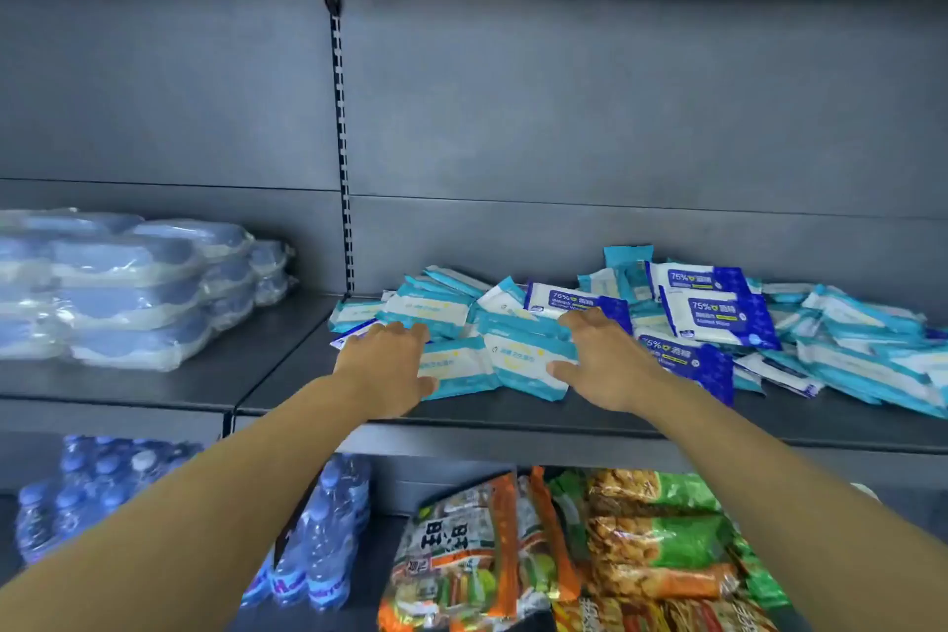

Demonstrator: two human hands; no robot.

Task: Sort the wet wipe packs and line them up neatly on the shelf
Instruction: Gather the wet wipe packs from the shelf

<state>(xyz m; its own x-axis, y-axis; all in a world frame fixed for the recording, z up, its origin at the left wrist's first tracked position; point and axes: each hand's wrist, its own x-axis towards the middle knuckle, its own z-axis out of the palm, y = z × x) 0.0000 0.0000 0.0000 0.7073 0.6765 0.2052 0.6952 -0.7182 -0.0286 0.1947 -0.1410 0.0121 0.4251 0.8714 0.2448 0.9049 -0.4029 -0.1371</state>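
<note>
A loose pile of wet wipe packs covers the dark shelf [513,413]. Most are teal-and-white packs [436,311]; several dark blue "75%" packs [718,311] lie among them, towards the middle and right. My left hand [384,364] rests on the pile's left end, fingers stretched over the packs and thumb beside a teal pack [456,367]. My right hand [600,359] spans the right end of another teal pack [523,357]. Its thumb is on the pack's near edge and its fingers curl over the far edge. A blue pack [692,359] lies just right of that hand.
Stacked clear-wrapped packs with blue lids [128,287] fill the left shelf bay, past a slotted upright [342,144]. Below are shrink-wrapped water bottles [328,529] and colourful snack bags [590,554]. Bare shelf lies between the stacked packs and the pile.
</note>
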